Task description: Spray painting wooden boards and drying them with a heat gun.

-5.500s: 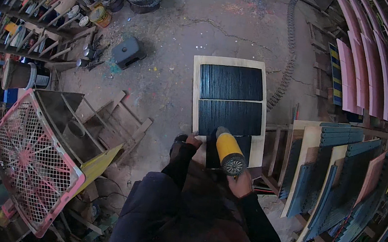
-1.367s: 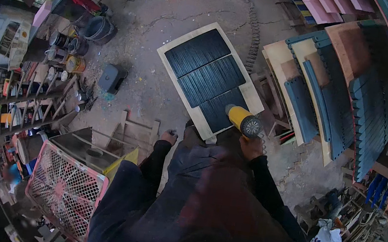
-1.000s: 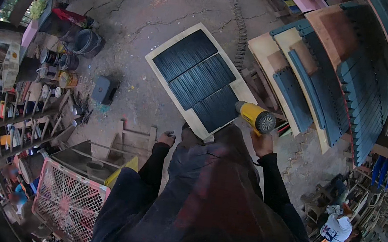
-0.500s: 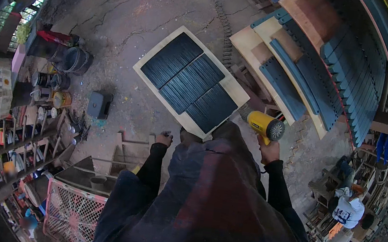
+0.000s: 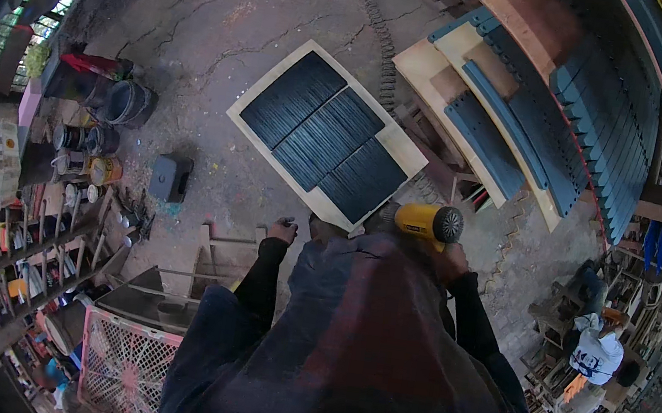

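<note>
right hand (image 5: 451, 260) grips yellow tool (image 5: 427, 220) | axis sideways (nose left, toward panel (image 5: 325, 134))

right hand (image 5: 450, 264) mostly hidden behind yellow power tool (image 5: 427, 220), grip unclear

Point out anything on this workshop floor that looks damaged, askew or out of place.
The concrete floor is cracked in long branching lines, with paint stains. The louvred panel lies flat, skewed against the stacked panels to its right. The right hand holds a yellow power tool beside it. Nothing looks spilled or broken.
</note>
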### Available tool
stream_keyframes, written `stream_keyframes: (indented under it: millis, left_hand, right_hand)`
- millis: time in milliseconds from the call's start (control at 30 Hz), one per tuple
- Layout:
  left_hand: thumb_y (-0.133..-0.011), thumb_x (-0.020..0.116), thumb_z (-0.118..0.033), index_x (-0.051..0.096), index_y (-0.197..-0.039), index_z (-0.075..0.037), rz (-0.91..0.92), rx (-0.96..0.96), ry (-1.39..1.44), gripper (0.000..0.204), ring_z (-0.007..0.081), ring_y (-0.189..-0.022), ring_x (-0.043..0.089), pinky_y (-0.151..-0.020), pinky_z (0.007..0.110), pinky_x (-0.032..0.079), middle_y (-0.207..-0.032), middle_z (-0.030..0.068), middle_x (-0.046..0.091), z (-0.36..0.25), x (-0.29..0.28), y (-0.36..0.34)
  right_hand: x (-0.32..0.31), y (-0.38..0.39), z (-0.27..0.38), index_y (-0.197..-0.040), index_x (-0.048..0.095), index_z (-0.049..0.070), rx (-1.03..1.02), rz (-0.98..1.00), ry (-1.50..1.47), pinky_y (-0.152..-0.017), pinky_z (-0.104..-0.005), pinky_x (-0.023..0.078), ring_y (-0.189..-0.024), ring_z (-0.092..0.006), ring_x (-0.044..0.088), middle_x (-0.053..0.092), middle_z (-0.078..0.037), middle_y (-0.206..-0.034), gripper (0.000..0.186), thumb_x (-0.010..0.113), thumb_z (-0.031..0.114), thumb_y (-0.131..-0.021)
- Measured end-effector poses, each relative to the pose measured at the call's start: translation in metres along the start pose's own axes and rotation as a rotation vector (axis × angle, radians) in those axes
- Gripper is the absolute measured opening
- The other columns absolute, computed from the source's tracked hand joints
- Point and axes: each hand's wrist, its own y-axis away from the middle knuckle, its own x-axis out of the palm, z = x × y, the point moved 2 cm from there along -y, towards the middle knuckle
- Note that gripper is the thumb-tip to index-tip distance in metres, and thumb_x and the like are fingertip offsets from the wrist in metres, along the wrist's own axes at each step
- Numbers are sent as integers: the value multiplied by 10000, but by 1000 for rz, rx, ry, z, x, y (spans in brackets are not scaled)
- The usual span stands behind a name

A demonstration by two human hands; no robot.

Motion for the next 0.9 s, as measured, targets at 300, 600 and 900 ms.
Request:
stream_keyframes:
  millis: [300,600,900]
  left_hand:
    - [-896,630,-112,609,-1205,-40,-24,-25,12,317,174,-717,670,-544,322,507,-935,96,703,14,-12,15]
    - [-892,634,-120,616,-1211,-26,-64,25,12,333,172,-677,672,-524,318,524,-881,100,701,11,-8,20]
    - [-888,631,-119,599,-1233,-36,-61,1,-23,357,180,-679,668,-524,323,523,-889,103,697,18,-8,13]
  right_hand:
    - [-5,-15,25,-1098,652,-9,223,-136,-129,-764,-341,514,-952,-213,674,705,-149,-1003,381,673,313,-894]
    - [3,-25,21,-1159,634,-19,118,1,-326,-896,-356,494,-1037,-241,657,686,-146,-1115,432,682,319,-895]
    - [-17,-34,37,-1173,621,-14,155,-94,-234,-890,-371,499,-1025,-250,657,681,-162,-1117,335,667,185,-908]
